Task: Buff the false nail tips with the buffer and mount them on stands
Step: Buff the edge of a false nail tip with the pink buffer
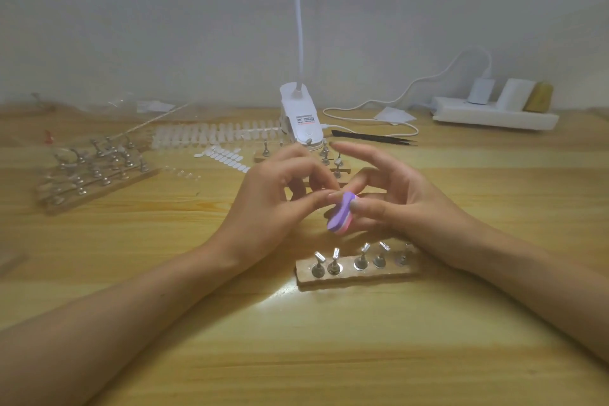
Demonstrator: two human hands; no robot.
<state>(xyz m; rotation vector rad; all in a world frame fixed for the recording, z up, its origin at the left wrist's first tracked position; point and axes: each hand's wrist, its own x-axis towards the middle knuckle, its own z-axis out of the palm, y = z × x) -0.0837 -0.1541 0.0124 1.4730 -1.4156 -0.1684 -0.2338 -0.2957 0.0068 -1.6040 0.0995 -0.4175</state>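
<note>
My right hand (395, 204) holds a small purple and pink buffer block (341, 216) between thumb and fingers, its forefinger stretched out. My left hand (280, 198) has its thumb and fingertips pinched together against the buffer's top end; whatever they pinch is too small to make out. Just in front of both hands lies a wooden bar with several metal nail stands (356, 265). Strips of clear false nail tips (211, 135) and loose white tips (227, 155) lie behind my left hand.
A second wooden block crowded with metal stands (92, 168) sits at the left. A white clip lamp (301, 119) stands at the back centre, with black tweezers (372, 137), a white cable and a power strip (494, 112) to its right. More stands (329, 158) show behind my hands.
</note>
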